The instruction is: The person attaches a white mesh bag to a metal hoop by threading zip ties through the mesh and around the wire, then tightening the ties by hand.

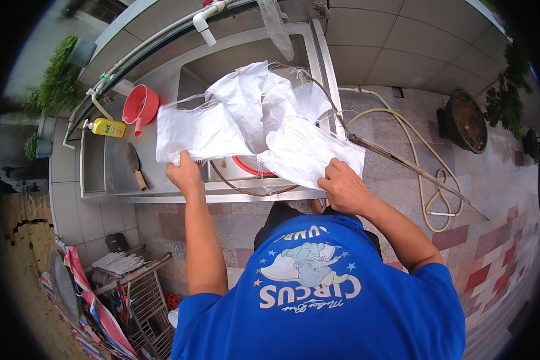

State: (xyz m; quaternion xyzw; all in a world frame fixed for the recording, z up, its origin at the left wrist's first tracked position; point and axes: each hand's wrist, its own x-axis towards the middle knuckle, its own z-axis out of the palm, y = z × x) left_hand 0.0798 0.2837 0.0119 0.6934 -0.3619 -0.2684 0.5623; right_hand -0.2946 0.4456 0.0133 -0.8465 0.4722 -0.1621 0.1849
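A white woven sack [213,133] with frayed edges is spread over the stainless steel sink [162,191] in front of me. My left hand [186,174] pinches its near left edge. The near right edge is gripped by my right hand [343,187], so the cloth stretches between the two. A thin brown hoop [225,179] curves beneath and around the sack; its far side shows near the sack's upper right. From the hoop's right side a long stick [423,173] runs out past the sink. Under the sack, part of a red-rimmed basin [253,170] shows; the rest is hidden.
Left on the sink counter are a red dipper [141,107], a yellow pump bottle [108,127] and a wooden-handled knife [134,161]. A white tap [204,29] hangs over the far side. A beige hose [429,150] and a potted plant [471,123] are at right; a slatted rack [150,303] stands lower left.
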